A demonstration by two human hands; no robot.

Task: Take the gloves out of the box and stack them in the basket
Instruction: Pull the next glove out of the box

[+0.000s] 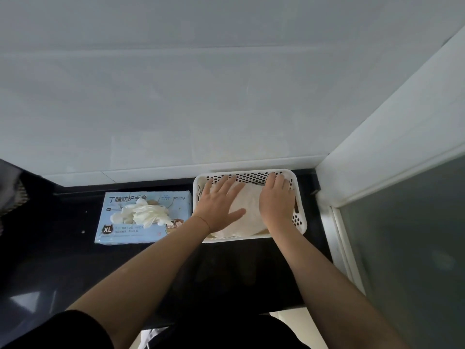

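Gloves point(247, 210) already moved lie as a pale, flattened stack inside the white perforated basket point(300, 220), right of centre in the frame, and both hands rest on top of them. The left hand point(219, 205) is spread, fingers splayed and palm down on the stack's left part; the right hand point(276, 200) is also flat with fingers together, its fingertips near the basket's far wall. Neither hand pinches anything; they appear to be pressing the pile level.

Just left of the basket, touching or nearly so, sits the blue glove box point(125, 227) on the dark countertop point(63, 260), its long axis running left to right across the frame. A crumpled tuft of white gloves point(146, 212) sticks up from its top opening.

That tuft lies to the left of both hands, and the left hand is clearly nearer, so the next pull probably falls to it, a short sideways reach.
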